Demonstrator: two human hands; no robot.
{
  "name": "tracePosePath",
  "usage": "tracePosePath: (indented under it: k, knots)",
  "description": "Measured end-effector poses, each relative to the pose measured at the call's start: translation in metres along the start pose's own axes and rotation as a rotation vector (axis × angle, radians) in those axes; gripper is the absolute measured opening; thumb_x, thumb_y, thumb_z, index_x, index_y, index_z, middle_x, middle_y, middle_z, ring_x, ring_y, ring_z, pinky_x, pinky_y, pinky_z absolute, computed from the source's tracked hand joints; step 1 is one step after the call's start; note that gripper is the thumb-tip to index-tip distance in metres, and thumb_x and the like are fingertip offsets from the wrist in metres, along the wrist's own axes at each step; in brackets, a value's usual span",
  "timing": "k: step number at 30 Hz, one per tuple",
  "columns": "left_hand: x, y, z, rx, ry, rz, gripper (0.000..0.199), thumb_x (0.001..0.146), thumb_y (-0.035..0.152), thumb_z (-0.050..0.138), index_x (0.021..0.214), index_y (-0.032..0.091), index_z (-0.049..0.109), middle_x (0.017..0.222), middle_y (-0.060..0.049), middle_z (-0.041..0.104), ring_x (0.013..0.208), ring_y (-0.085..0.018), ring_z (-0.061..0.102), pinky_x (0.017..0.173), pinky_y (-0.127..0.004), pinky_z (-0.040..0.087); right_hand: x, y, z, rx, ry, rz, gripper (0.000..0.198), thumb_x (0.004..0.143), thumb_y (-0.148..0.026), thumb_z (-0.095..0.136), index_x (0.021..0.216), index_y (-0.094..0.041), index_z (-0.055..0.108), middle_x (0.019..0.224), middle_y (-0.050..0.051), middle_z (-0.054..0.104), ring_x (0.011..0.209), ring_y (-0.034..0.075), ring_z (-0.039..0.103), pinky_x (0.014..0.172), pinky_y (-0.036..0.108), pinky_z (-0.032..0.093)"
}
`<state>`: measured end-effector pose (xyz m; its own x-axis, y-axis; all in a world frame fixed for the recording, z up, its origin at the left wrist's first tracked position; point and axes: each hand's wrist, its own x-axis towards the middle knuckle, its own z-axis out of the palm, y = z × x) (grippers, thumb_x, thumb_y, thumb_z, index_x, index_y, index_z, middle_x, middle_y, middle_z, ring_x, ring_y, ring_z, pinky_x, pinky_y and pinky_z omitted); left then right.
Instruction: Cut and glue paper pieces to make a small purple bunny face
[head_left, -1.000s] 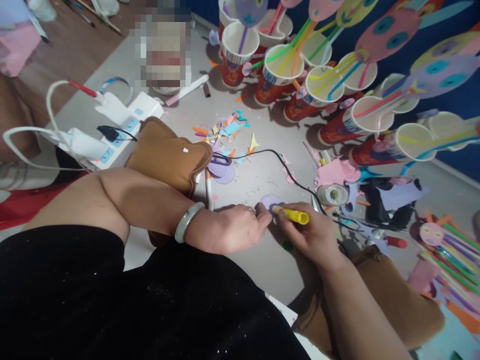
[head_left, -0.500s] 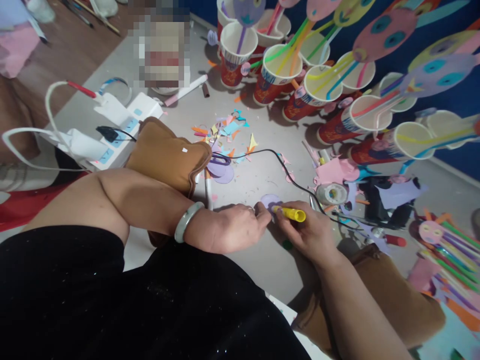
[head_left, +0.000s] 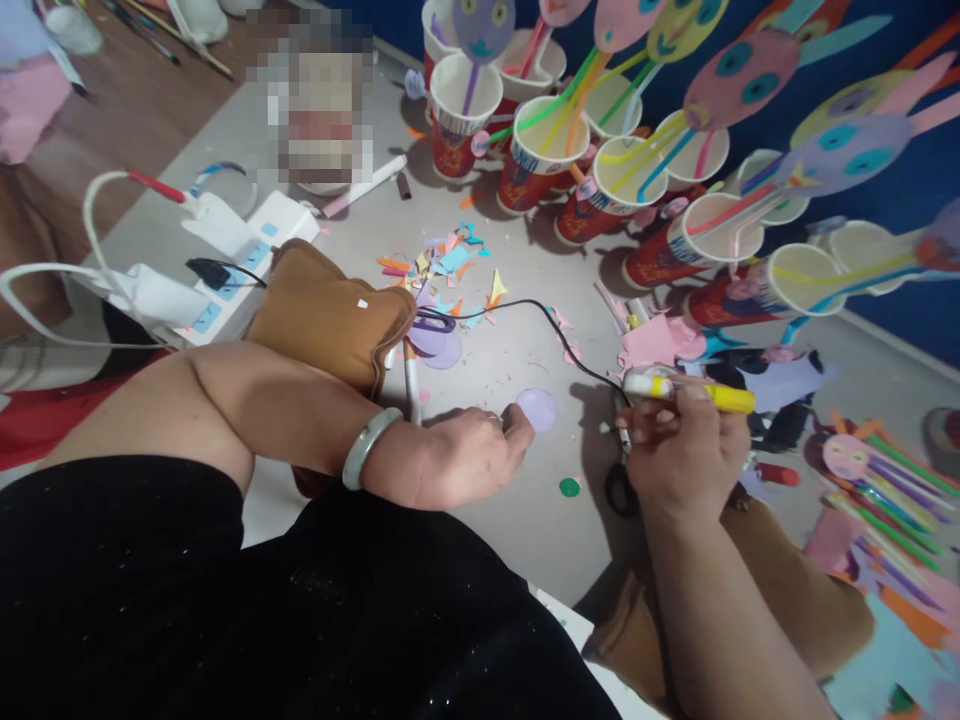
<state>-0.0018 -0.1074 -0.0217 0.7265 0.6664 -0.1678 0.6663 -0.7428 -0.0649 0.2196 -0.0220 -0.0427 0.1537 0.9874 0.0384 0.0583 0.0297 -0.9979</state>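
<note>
The purple paper disc (head_left: 535,410) lies flat on the table between the 2 hands, just beyond the fingertips of the left hand (head_left: 461,462), whose curled thumb and index finger meet its near-left edge; whether they pinch or only press it I cannot tell. The right hand (head_left: 686,455) is apart from the left, its fingers closed around a yellow-and-white marker (head_left: 731,399), off to the right of the disc. Bare tabletop opens between the hands and toward the body, marked only by 1 small green disc (head_left: 570,487). A black cable (head_left: 525,302) curves past the disc's far side toward the right hand; paper scraps (head_left: 454,258) lie farther out. A brown cushion (head_left: 330,310) borders the left forearm, near a white power strip (head_left: 281,220). Red paper cups (head_left: 525,180) crowd the far side of the grey table (head_left: 517,545), before a blue wall (head_left: 911,310); wooden floor (head_left: 150,90) shows at upper left.
</note>
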Motion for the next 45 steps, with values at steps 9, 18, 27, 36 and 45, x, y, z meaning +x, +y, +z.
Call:
tracePosePath:
  k: [9, 18, 27, 36, 45]
  knots:
    - [0.001, 0.003, 0.005, 0.060, 0.020, -0.004, 0.051, 0.095, 0.006, 0.031, 0.139, -0.002, 0.055, 0.145, -0.027, 0.054, 0.082, -0.017, 0.069, 0.065, -0.029, 0.043, -0.025, -0.007, 0.001, -0.701, -0.395, -0.428, 0.015, 0.091, -0.039, 0.068, 0.092, -0.024, 0.068, 0.082, 0.004, 0.074, 0.068, 0.020, 0.070, 0.060, 0.034, 0.055]
    - [0.000, -0.001, 0.001, -0.012, -0.025, 0.005, 0.051, 0.093, 0.008, 0.035, 0.139, 0.000, 0.055, 0.146, -0.029, 0.052, 0.083, -0.014, 0.067, 0.070, -0.028, 0.040, -0.020, 0.004, -0.001, -0.605, -0.305, -0.328, 0.019, 0.093, -0.039, 0.066, 0.102, -0.023, 0.065, 0.076, 0.003, 0.072, 0.056, 0.019, 0.067, 0.052, 0.033, 0.054]
    - [0.002, -0.001, -0.003, -0.002, -0.048, 0.017, 0.051, 0.093, 0.008, 0.038, 0.141, -0.001, 0.053, 0.148, -0.030, 0.050, 0.086, -0.017, 0.068, 0.068, -0.027, 0.043, -0.023, -0.003, 0.000, -0.753, -0.553, -0.518, 0.014, 0.092, -0.038, 0.067, 0.097, -0.025, 0.068, 0.083, 0.005, 0.076, 0.066, 0.020, 0.071, 0.058, 0.032, 0.056]
    - [0.000, -0.003, -0.002, -0.078, -0.010, 0.016, 0.047, 0.095, 0.009, 0.039, 0.138, 0.001, 0.056, 0.148, -0.030, 0.050, 0.084, -0.015, 0.067, 0.067, -0.026, 0.041, -0.015, 0.003, 0.005, -0.279, -0.118, -0.169, 0.024, 0.089, -0.045, 0.072, 0.096, -0.024, 0.061, 0.064, -0.006, 0.060, 0.038, 0.012, 0.052, 0.043, 0.031, 0.051]
    - [0.004, 0.000, 0.002, 0.051, 0.033, 0.021, 0.047, 0.096, 0.016, 0.045, 0.140, 0.000, 0.057, 0.142, -0.029, 0.055, 0.077, -0.020, 0.071, 0.059, -0.031, 0.050, -0.026, -0.008, 0.004, -0.633, -0.365, -0.374, 0.017, 0.089, -0.039, 0.070, 0.090, -0.023, 0.065, 0.073, 0.002, 0.071, 0.057, 0.016, 0.065, 0.050, 0.029, 0.051]
